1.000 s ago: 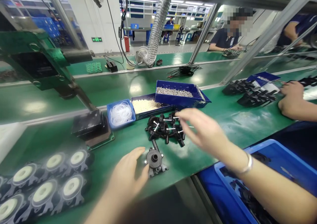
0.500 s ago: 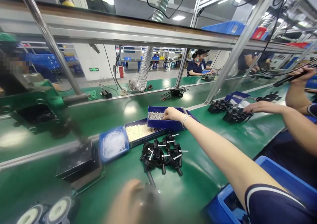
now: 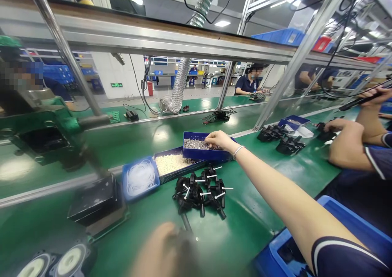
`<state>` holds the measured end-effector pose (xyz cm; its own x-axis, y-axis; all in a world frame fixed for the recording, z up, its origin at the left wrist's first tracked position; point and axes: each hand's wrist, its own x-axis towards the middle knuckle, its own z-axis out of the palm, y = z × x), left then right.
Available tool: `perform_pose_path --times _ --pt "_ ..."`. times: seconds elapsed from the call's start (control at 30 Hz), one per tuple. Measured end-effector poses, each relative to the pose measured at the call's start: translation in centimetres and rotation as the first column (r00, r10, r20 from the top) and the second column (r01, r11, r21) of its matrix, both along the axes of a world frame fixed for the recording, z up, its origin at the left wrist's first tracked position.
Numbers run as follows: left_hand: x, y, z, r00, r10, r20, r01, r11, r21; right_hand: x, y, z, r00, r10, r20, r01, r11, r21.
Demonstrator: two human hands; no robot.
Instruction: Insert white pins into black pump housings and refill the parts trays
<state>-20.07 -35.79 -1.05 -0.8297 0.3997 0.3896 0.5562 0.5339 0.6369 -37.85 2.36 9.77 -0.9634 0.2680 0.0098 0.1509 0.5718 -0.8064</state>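
Pinching amid glinting metal pieces, right hand bunched, in a rectangular blue bin; left hand blurred, grip unclear

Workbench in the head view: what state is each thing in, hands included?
Right hand: curled, reaching into the screw bin
Left hand: blurred, near a dark part; grip unclear
Screw bin: open, holding many metal screws
Cream-piece bin: open, partly hidden by the screw bin
Light blue tray: open, holding white loops
Black parts: bunched, white sticks protruding
Exit sign: lit green
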Motion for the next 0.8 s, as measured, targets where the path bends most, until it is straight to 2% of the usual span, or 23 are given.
perform_pose_path --times 0.17,0.33,0.4,0.43,0.47,0.5,0.57,0.63,0.67,0.73,0.8 --pt "0.1 0.0 -0.3 1.0 -0.01 0.01 0.01 1.0 0.002 0.3 -0.6 0.8 0.998 -0.022 -0.05 0.017 0.996 -0.092" --pt "-0.1 -0.2 -0.1 0.997 0.054 0.054 -0.058 0.995 0.077 2.3 -3.5 3.7 0.988 -0.014 -0.153 -0.004 0.994 -0.113" --pt "-0.3 -0.3 0.6 0.989 0.109 0.095 -0.121 0.984 0.129 4.5 -6.0 5.0 0.98 0.053 -0.193 -0.07 0.994 -0.081" --pt "-0.4 -0.2 1.2 0.983 0.132 0.127 -0.152 0.975 0.163 6.0 -7.6 5.4 0.972 0.118 -0.203 -0.131 0.99 -0.052" --pt "-0.5 -0.2 1.9 0.976 0.143 0.166 -0.176 0.963 0.204 7.7 -9.3 5.6 0.947 0.237 -0.217 -0.237 0.971 0.029" --pt "-0.6 -0.1 2.6 0.968 0.138 0.208 -0.19 0.948 0.255 9.4 -11.0 5.7 0.905 0.356 -0.233 -0.337 0.934 0.119" --pt "-0.6 0.4 4.4 0.959 0.083 0.27 -0.182 0.913 0.365 12.8 -14.0 5.0 0.779 0.58 -0.236 -0.499 0.803 0.326" --pt "-0.6 1.0 6.0 0.966 0.016 0.259 -0.131 0.892 0.433 15.6 -16.2 3.8 0.677 0.699 -0.229 -0.567 0.694 0.443" --pt "-0.7 1.4 6.6 0.973 -0.004 0.231 -0.101 0.891 0.442 16.6 -16.9 3.1 0.649 0.726 -0.226 -0.578 0.664 0.475" --pt "-0.7 1.9 7.5 0.981 -0.02 0.193 -0.068 0.896 0.438 17.8 -17.6 1.8 0.637 0.733 -0.239 -0.566 0.656 0.5" --pt "-0.7 2.2 7.9 0.975 -0.022 0.22 -0.082 0.888 0.453 18.2 -17.8 0.8 0.646 0.706 -0.29 -0.531 0.689 0.493"
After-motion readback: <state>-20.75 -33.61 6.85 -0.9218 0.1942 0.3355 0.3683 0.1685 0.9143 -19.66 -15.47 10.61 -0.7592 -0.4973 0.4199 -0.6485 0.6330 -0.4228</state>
